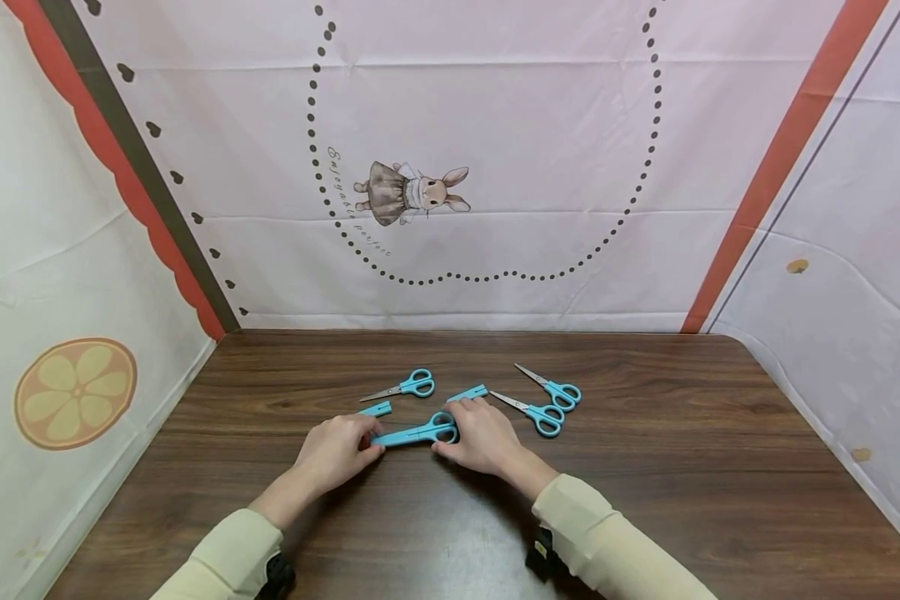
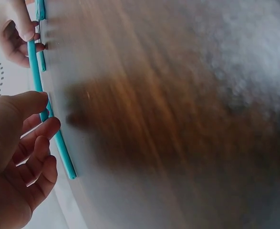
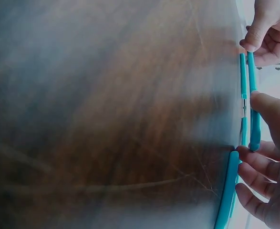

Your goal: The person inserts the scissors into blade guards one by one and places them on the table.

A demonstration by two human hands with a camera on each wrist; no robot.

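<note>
Four pairs of scissors counted, all with blue handles. One, the held pair (image 1: 412, 435), lies crosswise between the hands, its blades inside a blue cover. Three bare-bladed: a single pair (image 1: 405, 387) beyond the held one, blades toward the left; an upper right pair (image 1: 551, 387) and a lower right pair (image 1: 532, 412), handles close together; whether they touch, cannot tell. Two loose blue covers: a left cover (image 1: 376, 409) near the left fingers, and a right cover (image 1: 468, 392) partly hidden behind the right hand. All on a dark wood-grain table (image 1: 720, 467).

Left hand (image 1: 336, 452): thumb and forefinger pinch the covered tip; remaining fingers loosely bent. Right hand (image 1: 483, 435): grips the handle loops between thumb and fingers. Forearms enter from the lower corners and angle inward; pale sleeves (image 1: 228, 554) reach near the wrists. One printed rabbit (image 1: 412, 193) on the backdrop (image 1: 495, 125).
</note>
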